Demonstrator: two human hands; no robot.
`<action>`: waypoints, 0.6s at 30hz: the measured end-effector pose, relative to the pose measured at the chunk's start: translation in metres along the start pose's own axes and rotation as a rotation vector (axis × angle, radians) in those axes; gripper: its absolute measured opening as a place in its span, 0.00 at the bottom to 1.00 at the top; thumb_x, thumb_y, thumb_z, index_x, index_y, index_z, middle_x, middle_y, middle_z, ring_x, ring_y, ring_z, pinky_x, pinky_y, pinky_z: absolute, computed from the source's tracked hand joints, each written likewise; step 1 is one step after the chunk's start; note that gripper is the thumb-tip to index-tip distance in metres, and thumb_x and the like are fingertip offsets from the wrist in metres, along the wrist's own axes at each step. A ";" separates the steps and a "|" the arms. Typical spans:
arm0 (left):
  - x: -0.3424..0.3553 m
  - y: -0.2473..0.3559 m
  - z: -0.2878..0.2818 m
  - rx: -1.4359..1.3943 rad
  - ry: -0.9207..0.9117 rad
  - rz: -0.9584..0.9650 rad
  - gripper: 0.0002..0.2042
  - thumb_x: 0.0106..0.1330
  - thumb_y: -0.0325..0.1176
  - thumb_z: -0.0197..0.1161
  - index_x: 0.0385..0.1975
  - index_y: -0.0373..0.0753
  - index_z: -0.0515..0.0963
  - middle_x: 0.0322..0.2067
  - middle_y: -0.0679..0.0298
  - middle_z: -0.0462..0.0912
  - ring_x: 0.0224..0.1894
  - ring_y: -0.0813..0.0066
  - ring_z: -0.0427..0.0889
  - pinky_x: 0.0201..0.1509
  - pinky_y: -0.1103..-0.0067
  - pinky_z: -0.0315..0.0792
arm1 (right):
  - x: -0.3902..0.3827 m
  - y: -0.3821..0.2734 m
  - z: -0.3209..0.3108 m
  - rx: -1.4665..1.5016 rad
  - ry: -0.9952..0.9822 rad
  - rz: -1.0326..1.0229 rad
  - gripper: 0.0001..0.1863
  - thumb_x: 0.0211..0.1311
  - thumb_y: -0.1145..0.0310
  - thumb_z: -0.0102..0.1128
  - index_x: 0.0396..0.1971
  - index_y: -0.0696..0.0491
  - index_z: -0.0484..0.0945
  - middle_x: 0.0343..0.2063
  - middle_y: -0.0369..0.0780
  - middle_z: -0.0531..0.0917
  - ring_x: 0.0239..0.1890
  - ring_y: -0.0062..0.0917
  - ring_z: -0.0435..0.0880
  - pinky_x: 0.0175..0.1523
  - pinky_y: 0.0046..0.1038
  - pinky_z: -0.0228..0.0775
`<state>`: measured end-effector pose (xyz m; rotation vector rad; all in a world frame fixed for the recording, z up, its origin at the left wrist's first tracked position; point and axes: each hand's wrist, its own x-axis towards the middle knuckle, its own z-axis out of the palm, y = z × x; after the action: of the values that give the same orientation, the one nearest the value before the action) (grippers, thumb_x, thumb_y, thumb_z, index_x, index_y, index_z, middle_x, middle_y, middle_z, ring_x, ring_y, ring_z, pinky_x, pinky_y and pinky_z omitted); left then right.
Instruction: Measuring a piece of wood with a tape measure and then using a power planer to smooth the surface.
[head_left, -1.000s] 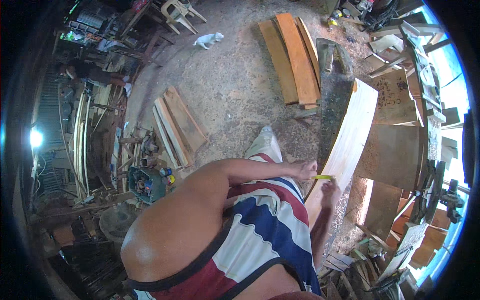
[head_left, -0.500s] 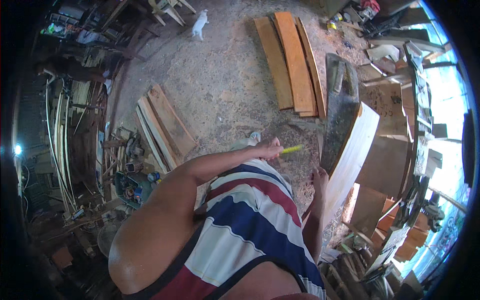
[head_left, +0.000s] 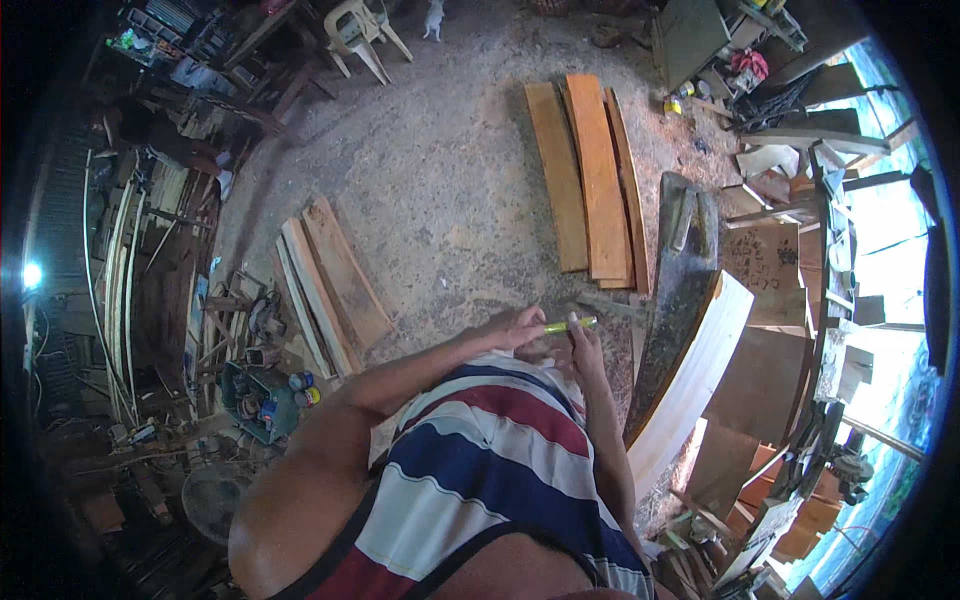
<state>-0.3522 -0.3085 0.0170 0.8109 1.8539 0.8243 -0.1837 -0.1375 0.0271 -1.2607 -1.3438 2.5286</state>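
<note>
I'm watching the left hand (head_left: pixel 523 327) right in the middle, fingers curled and gripping the near end of a yellow strip (head_left: pixel 556 327). The strip sits level between the two hands, in front of the striped top (head_left: pixel 490 440) and over the floor (head_left: pixel 430 200). Here's the right hand (head_left: pixel 588 350), fingers up against the strip; whether they pinch it or merely touch it, I can't tell from here.

Just right of that arm I've got a pale board (head_left: pixel 690 385), slanting away beside a dark bench (head_left: pixel 655 310). Beyond the hands, brown planks (head_left: pixel 600 200) lie together on the floor, and over on the left, more boards (head_left: pixel 335 280) lie side by side. Near those, a green crate (head_left: pixel 240 405) holds small items. Up top I see a plastic chair (head_left: pixel 360 30) and a small white animal (head_left: pixel 433 20); far left, a bright light (head_left: pixel 32 275) glares.
</note>
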 end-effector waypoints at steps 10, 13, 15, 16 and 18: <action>-0.029 0.026 -0.018 0.176 -0.049 0.025 0.27 0.74 0.48 0.64 0.67 0.45 0.70 0.49 0.45 0.89 0.51 0.44 0.90 0.55 0.58 0.81 | 0.020 -0.045 -0.126 0.080 0.350 -0.147 0.16 0.80 0.62 0.67 0.43 0.62 0.87 0.25 0.37 0.84 0.21 0.20 0.82 0.26 0.26 0.77; -0.027 0.039 -0.009 0.172 -0.056 0.082 0.25 0.72 0.44 0.64 0.66 0.44 0.68 0.48 0.43 0.89 0.49 0.40 0.90 0.55 0.56 0.81 | 0.008 -0.052 -0.160 0.179 0.383 -0.130 0.15 0.79 0.63 0.68 0.43 0.63 0.88 0.22 0.34 0.81 0.19 0.18 0.78 0.24 0.24 0.74; -0.016 0.049 -0.001 0.158 -0.017 0.142 0.25 0.71 0.41 0.65 0.65 0.43 0.67 0.46 0.42 0.90 0.48 0.40 0.90 0.54 0.56 0.81 | 0.005 -0.056 -0.160 0.113 0.397 -0.170 0.16 0.79 0.62 0.69 0.43 0.63 0.88 0.22 0.35 0.81 0.19 0.19 0.79 0.25 0.24 0.74; -0.009 0.054 0.003 0.142 0.020 0.169 0.25 0.71 0.40 0.65 0.64 0.43 0.66 0.45 0.42 0.90 0.47 0.40 0.90 0.53 0.55 0.81 | 0.005 -0.058 -0.156 0.091 0.413 -0.150 0.16 0.78 0.62 0.69 0.43 0.63 0.88 0.22 0.35 0.81 0.19 0.19 0.79 0.25 0.24 0.74; 0.004 0.063 0.010 0.122 0.068 0.198 0.25 0.71 0.41 0.65 0.64 0.43 0.66 0.42 0.44 0.90 0.45 0.41 0.90 0.51 0.56 0.81 | 0.009 -0.063 -0.138 0.090 0.385 -0.163 0.15 0.78 0.61 0.71 0.39 0.60 0.87 0.23 0.36 0.83 0.19 0.18 0.79 0.24 0.23 0.74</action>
<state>-0.3326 -0.2683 0.0625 1.0687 1.9191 0.8776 -0.1204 0.0002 0.0229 -1.4561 -1.1782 2.0768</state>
